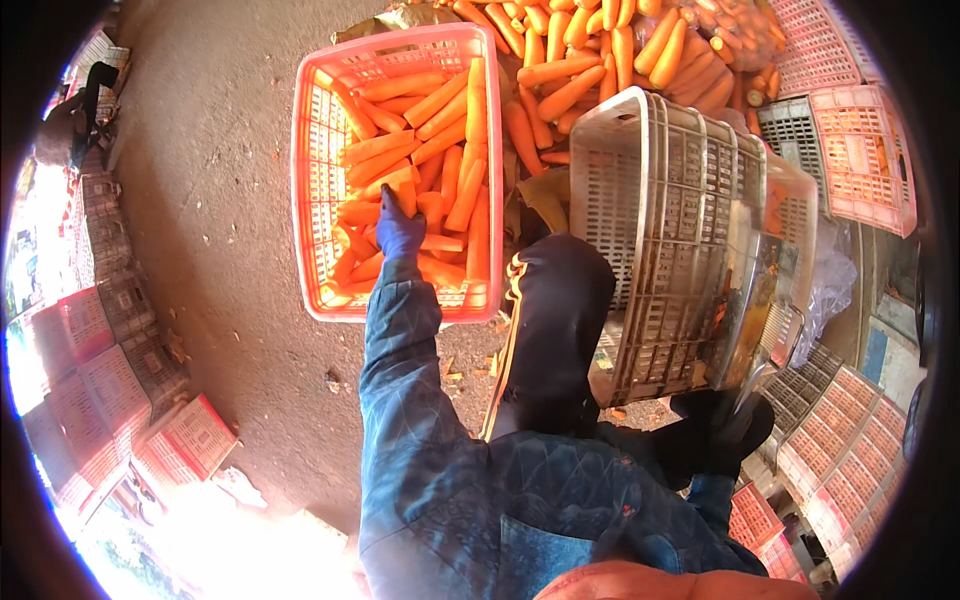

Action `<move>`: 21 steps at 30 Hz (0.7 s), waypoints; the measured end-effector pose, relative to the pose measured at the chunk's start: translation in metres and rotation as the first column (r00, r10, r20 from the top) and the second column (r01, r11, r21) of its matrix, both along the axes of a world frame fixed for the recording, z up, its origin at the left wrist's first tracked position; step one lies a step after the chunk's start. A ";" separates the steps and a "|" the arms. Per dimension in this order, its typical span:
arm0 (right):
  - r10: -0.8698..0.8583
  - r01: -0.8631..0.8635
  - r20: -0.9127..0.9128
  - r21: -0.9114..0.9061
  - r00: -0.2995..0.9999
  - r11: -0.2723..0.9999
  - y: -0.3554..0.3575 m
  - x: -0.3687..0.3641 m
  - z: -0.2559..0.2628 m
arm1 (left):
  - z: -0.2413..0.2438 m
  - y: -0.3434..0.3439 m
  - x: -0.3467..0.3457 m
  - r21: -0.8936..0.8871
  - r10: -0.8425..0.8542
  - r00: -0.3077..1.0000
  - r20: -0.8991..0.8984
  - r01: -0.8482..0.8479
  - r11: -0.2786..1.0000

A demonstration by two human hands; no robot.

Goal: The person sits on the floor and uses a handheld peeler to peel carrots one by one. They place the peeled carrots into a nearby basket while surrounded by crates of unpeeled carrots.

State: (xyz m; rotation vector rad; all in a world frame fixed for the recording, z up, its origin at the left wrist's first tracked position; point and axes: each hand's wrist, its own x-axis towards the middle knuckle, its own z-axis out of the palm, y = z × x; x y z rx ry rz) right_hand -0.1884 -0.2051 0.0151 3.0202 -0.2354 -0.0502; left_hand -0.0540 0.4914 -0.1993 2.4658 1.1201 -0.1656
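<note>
My left hand (401, 231), in a blue glove, reaches into a red plastic crate (495, 247) of carrots. Its fingers are around the near end of a thick carrot (403, 187), and part of the grip is hidden. Many carrots in this crate look smooth and peeled. Low at the right, my dark-gloved right hand (731, 429) is in shadow. It grips the thin handle of a metal tool with a slotted, comb-like head (781, 330), whose exact kind I cannot tell. That tool is beside a worn board (750, 300) on an upturned crate.
A grey plastic crate (660, 225) stands on its side right of my knee. Beyond it lies a large heap of carrots (570, 60), some in a clear plastic bag (739, 37). Stacked crates (847, 450) line the right, others (90, 397) the left. Concrete floor (225, 225) shows left.
</note>
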 end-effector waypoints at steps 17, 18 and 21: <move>-0.401 0.223 0.197 0.582 0.894 0.782 0.020 0.019 0.008 | 0.280 -0.156 -0.007 -0.646 0.476 0.630 0.614 0.747 -0.156; -0.381 0.012 0.400 0.677 0.833 0.735 0.035 0.016 0.031 | 0.280 -0.180 -0.005 -0.621 0.453 0.613 0.647 0.769 -0.153; -0.136 -0.427 0.700 0.564 0.701 0.707 0.050 0.014 0.074 | 0.324 -0.273 -0.022 -0.509 0.425 0.535 0.730 0.841 -0.184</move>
